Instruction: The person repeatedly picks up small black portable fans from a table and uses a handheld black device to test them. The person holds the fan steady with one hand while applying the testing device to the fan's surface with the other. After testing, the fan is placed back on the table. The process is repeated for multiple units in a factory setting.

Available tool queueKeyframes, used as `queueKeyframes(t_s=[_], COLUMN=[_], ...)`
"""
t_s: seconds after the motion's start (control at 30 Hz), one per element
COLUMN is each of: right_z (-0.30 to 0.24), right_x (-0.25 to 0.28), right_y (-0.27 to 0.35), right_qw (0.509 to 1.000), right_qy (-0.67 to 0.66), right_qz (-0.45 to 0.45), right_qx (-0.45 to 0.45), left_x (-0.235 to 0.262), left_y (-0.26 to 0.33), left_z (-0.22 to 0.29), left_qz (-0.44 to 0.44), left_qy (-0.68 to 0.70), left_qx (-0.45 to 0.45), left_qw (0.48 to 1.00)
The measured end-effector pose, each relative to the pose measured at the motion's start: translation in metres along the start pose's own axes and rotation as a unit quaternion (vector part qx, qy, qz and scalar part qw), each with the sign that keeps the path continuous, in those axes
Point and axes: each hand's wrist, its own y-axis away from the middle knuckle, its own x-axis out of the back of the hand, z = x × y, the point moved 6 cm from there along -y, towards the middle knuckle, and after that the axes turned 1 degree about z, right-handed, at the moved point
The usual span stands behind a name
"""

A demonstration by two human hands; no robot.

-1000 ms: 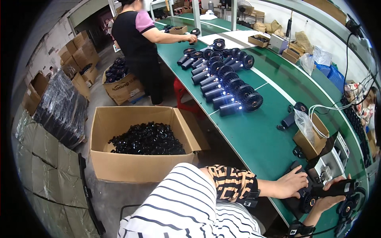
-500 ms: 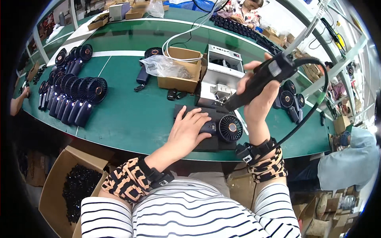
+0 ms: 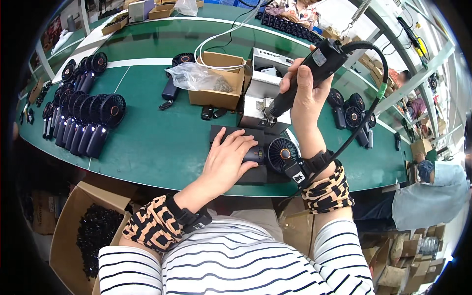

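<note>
A dark blue handheld fan (image 3: 281, 151) lies flat on a black pad (image 3: 255, 176) at the table's near edge, its round grille to the right. Over its handle rests my left hand (image 3: 223, 160), fingers across the body and thumb along the near side, holding it down. My right hand (image 3: 309, 96) is wrapped round a black corded electric screwdriver (image 3: 319, 61). The screwdriver tilts down to the left. Its tip is at the metal front of a white screw feeder (image 3: 254, 112), just beyond the pad; whether it touches a screw is too small to tell.
Beside the feeder stands a cardboard box (image 3: 211, 100) with a plastic bag (image 3: 189, 78) over it. Several fans (image 3: 81, 115) stand in rows at the left; others (image 3: 353, 115) are at the right. A carton of black parts (image 3: 91, 236) sits below the table. A co-worker (image 3: 297, 12) sits opposite.
My right hand has brought the screwdriver left and down, from above the fan to the feeder's front. My left hand stays on the fan. The whole view has shifted slightly.
</note>
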Motion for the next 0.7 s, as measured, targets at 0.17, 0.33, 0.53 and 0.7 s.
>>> queueKeyframes(t_s=[0.17, 0.33, 0.53, 0.7], right_z=[-0.008, -0.039, -0.050, -0.045], right_x=[-0.001, -0.006, -0.007, -0.001], right_y=[0.008, 0.037, 0.059, 0.068], right_qw=[1.000, 1.000, 0.999, 0.996], right_qy=[0.001, 0.020, 0.017, -0.086], right_qz=[-0.011, -0.015, -0.017, -0.014], right_qx=[-0.004, -0.005, -0.029, -0.034], left_x=[-0.001, 0.000, -0.001, -0.001], left_y=[-0.001, 0.001, 0.000, -0.002], left_z=[-0.001, -0.002, -0.002, -0.001], left_qz=[0.004, 0.015, 0.018, 0.014], left_qy=[0.006, 0.002, 0.008, 0.005], left_qx=[0.001, 0.000, -0.003, -0.002], left_qw=[1.000, 1.000, 1.000, 1.000])
